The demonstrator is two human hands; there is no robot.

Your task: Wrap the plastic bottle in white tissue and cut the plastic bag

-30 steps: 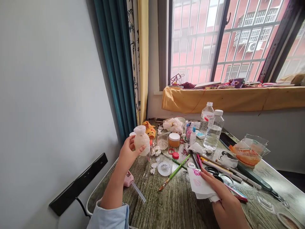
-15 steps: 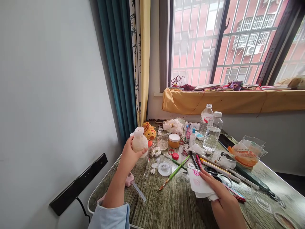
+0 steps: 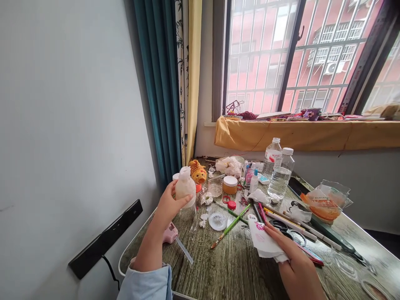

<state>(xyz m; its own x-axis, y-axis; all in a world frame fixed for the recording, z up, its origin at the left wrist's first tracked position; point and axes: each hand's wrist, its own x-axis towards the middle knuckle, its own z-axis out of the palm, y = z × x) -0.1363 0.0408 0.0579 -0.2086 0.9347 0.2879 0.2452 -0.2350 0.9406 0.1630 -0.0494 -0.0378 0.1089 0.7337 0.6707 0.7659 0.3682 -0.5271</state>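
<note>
While the vase (image 3: 185, 188) is held in the left hand (image 3: 167, 208) and pink-marked tissue (image 3: 265, 246) in the right hand (image 3: 296, 260), the vase seems fully formed, no paint is seen on it, and the brush (image 3: 231, 226) is unheld between them.

Place: home-like room with a craft corner | Window: barred panes (image 3: 256, 58) facing a pink building | Drapery: long teal fabric curtain (image 3: 159, 83) | Surface: wood-grain table (image 3: 200, 275) with slim green-handled paintbrush (image 3: 233, 225)
</note>
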